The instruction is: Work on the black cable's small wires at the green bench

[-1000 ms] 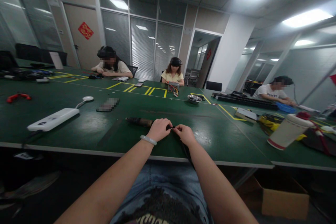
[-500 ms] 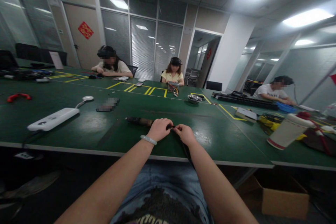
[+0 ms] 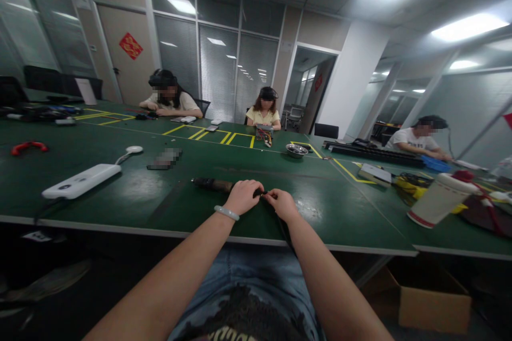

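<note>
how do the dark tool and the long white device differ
The dark tool is black and brownish, while the white device is mostly white. The dark tool is slimmer; the white device has a broader body. The left hand holds the dark tool, while no hand touches the white device. Both are elongated.

Pale smooth bangle on left wrist; faded blue denim; dark jagged-edged patch, pale lettering.

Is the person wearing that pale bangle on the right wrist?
No, the bangle circles the wrist of the left hand.
</note>
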A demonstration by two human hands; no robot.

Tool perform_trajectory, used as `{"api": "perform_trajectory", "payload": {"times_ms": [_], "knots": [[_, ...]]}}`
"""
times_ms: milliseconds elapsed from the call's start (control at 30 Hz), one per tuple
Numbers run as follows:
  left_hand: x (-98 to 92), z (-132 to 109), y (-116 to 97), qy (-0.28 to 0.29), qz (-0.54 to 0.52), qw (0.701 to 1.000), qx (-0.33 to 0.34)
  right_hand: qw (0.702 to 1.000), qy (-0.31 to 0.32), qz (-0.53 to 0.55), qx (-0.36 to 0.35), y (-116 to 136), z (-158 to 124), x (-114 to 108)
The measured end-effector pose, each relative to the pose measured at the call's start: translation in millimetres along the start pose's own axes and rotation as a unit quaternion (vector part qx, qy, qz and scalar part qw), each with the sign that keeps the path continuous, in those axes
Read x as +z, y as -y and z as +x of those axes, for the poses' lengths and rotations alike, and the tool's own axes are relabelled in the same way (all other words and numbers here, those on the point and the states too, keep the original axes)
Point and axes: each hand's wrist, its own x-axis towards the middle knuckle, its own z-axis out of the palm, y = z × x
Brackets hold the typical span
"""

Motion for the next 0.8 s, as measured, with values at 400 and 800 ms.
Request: {"api": "perform_trajectory", "payload": {"times_ms": [400,800], "knots": [[1.5,0.3,3.0,0.001,-0.001,1.0,0.009,1.0,-0.004,0.0,-0.005,-2.6,1.3,1.4],[-1.9,0.0,-0.2,0.018,-0.001,1.0,0.003,1.0,0.003,0.002,-0.001,3.5,-1.2,-2.9]]}}
